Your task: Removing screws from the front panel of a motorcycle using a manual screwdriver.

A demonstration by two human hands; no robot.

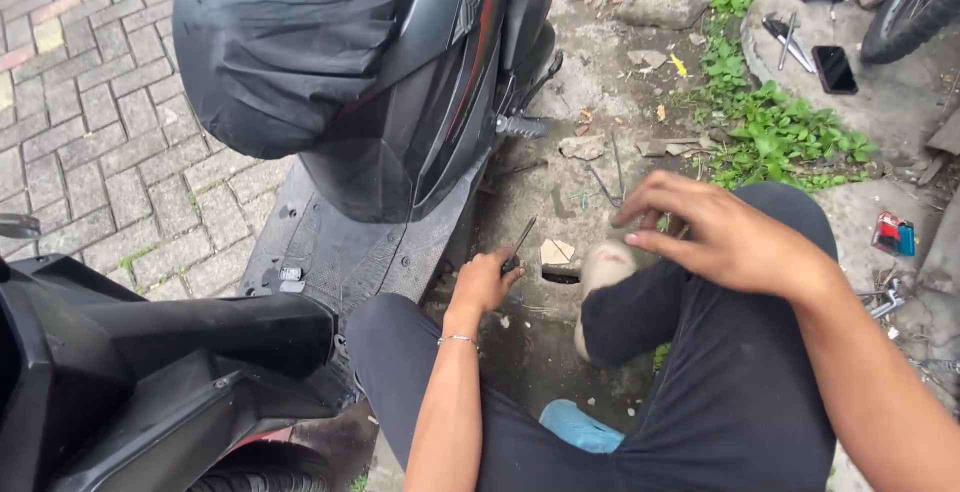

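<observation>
The person sat low beside a dark scooter [400, 82], knees bent in black trousers. The left hand [485, 282] reached down toward the ground next to the scooter's footboard [330, 242], its fingers [508, 274] curled shut around a thin dark rod-like tool [521, 242] that angled up and away from the fist; the tool's lower end was hidden in the grip, so what kind of tool it was could not be told. The right hand [715, 237] hovered above the right knee, palm down, its fingers [650, 202] spread loosely and holding nothing. Just beyond the left hand lay a small pale scrap [556, 251] on the wet, dirty concrete ground [560, 192], with a pale shoe [603, 267] close beside it. The scooter's seat [290, 42] was draped in a dark cover, and a foot peg [522, 126] stuck out from its side. Farther off to the right, well apart from both hands, a black phone [834, 69] and some metal tools [788, 42] rested on a concrete slab beside green weeds [780, 132].
</observation>
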